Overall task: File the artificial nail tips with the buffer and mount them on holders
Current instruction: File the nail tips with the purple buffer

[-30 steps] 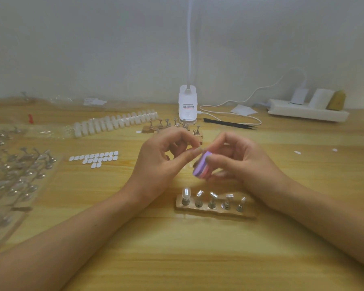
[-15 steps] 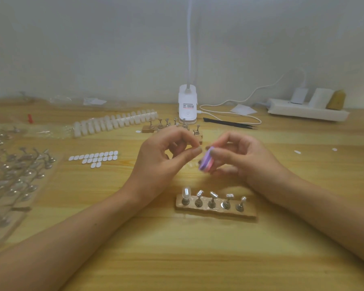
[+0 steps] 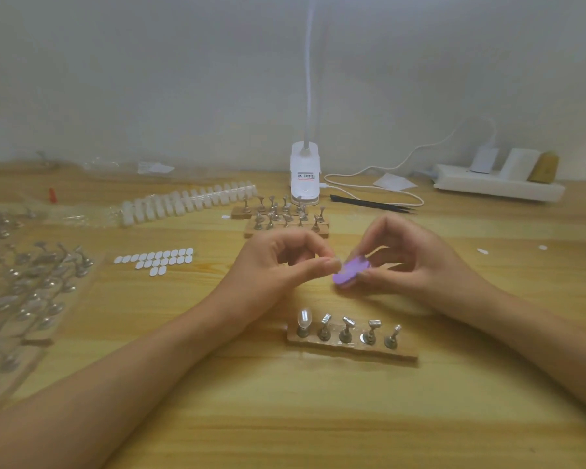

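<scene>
LIGHT: you get soft, flat, dimmish light from above | SHADOW: faint under your left hand (image 3: 274, 265) and right hand (image 3: 416, 262) | BLUR: buffer (image 3: 351, 272) and nail tip (image 3: 338, 264) smeared | EDGES: table (image 3: 285, 418) bows, corners soft

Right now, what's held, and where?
Right hand pinches the purple buffer by one end. Left hand pinches something tiny, likely a nail tip.
</scene>
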Tool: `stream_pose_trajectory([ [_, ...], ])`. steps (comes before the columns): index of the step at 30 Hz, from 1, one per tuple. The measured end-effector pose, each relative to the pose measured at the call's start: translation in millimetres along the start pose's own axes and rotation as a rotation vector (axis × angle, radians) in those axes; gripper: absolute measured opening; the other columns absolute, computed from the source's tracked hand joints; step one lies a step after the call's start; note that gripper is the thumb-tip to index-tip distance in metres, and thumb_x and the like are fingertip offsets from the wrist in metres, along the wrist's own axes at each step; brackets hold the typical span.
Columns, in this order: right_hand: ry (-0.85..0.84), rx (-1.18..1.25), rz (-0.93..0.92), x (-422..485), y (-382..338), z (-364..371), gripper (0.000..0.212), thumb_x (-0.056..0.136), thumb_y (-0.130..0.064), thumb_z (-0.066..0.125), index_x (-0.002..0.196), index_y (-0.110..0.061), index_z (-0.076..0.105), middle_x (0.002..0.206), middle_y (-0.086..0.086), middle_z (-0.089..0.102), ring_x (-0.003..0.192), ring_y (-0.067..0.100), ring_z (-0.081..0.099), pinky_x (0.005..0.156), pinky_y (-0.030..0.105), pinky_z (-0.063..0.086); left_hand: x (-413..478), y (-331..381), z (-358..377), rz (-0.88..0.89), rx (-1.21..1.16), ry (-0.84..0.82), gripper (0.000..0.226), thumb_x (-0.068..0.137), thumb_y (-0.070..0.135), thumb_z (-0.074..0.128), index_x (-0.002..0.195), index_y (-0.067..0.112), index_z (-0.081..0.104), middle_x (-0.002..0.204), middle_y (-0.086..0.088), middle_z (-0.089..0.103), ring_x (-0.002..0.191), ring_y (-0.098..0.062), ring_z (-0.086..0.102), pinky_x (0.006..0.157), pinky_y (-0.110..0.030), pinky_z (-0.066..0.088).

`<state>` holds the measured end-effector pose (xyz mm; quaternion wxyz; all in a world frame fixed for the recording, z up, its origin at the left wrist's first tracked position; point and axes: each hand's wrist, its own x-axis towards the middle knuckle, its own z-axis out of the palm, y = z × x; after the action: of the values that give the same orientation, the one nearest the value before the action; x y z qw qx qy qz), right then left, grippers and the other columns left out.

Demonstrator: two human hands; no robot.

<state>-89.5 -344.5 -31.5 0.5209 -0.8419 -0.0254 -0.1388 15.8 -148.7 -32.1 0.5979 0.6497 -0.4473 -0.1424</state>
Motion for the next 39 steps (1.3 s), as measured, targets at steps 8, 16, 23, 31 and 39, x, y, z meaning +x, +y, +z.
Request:
stream_pose_trajectory([
  [8,0.052,-0.476,-0.320,-8,-11,-2,0.037,0.082,-0.046,0.072,0.115,-0.033,0.063,0.098,-0.017,0.067,0.093,0.010,0.057,0.077,0.013,0.038,-1,1,-3,-0.026,-0.084,-0.110,0.004,0.077,0.029,0.072,0.072,0.028,0.072,0.075,-0.028,0.053,0.071,-0.016,0.045,0.067,-0.016,0.040],
  [16,0.115,-0.442,-0.432,-11,-36,15,0.016,0.076,-0.023,0.083,0.090,-0.017,0.077,0.088,-0.004,0.067,0.074,0.015,0.059,0.061,0.027,0.043,-1,1,-3,-0.023,-0.140,-0.162,0.005,0.079,0.024,0.071,0.080,0.019,0.071,0.079,0.007,0.069,0.078,-0.006,0.063,0.077,-0.014,0.047],
  [23,0.118,-0.476,-0.462,-12,-37,16,0.015,0.075,-0.017,0.085,0.087,-0.015,0.077,0.088,-0.002,0.068,0.075,0.013,0.060,0.059,0.026,0.044,0,0,-5,-0.029,-0.133,-0.201,0.004,0.084,0.018,0.067,0.080,0.019,0.069,0.075,0.012,0.068,0.073,0.000,0.061,0.072,-0.010,0.044],
  [31,0.179,-0.415,-0.409,-16,-36,14,0.014,0.077,-0.023,0.081,0.087,-0.015,0.075,0.091,-0.003,0.069,0.084,0.016,0.063,0.061,0.030,0.047,-3,13,-14,-0.063,0.088,-0.288,0.038,0.077,0.046,0.071,0.111,0.032,0.063,0.094,0.023,0.065,0.084,0.002,0.060,0.073,-0.009,0.044],
  [39,0.171,-0.292,-0.280,-17,-36,8,0.016,0.076,-0.033,0.083,0.086,-0.025,0.074,0.086,-0.014,0.071,0.086,0.017,0.065,0.064,0.025,0.048,-21,33,-24,-0.126,0.355,-0.529,0.087,0.073,0.029,0.086,0.136,0.050,0.029,0.117,0.023,0.059,0.116,0.000,0.055,0.076,-0.009,0.043],
])
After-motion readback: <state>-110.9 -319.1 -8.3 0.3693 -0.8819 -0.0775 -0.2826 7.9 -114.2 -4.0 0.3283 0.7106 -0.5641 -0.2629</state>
